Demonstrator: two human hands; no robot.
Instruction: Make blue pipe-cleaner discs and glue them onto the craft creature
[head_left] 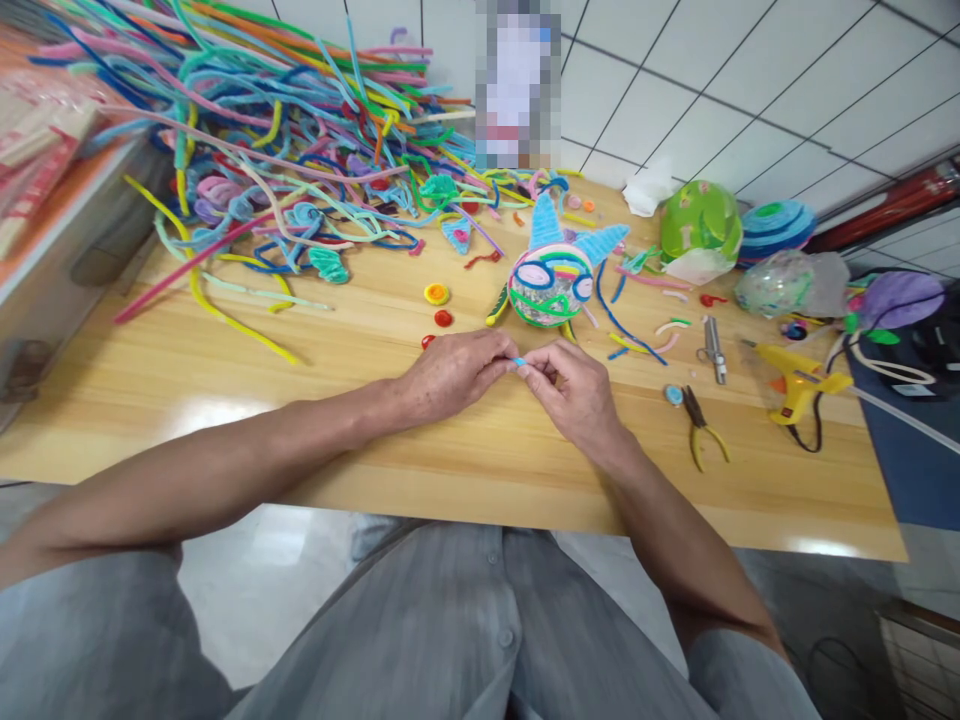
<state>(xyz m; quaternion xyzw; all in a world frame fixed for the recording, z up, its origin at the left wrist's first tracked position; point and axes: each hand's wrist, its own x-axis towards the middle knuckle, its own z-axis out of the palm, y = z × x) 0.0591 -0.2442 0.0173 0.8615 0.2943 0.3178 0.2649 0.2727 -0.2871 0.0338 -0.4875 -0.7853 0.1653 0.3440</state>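
My left hand (454, 372) and my right hand (574, 392) meet over the wooden table (300, 420), fingertips pinched together on a small light-blue piece of pipe cleaner (519, 361). Most of that piece is hidden between the fingers. Just beyond the hands sits a ball-shaped craft figure (551, 282) wrapped in coloured pipe cleaners, with blue ears and ringed eyes. Small red and yellow coiled discs (437, 294) lie to the left of it.
A large heap of coloured pipe cleaners (285, 140) fills the far left of the table. At the right lie pliers (701, 425), a yellow glue gun (796, 383), a metal tool (713, 349), a green ball (699, 228) and other craft balls.
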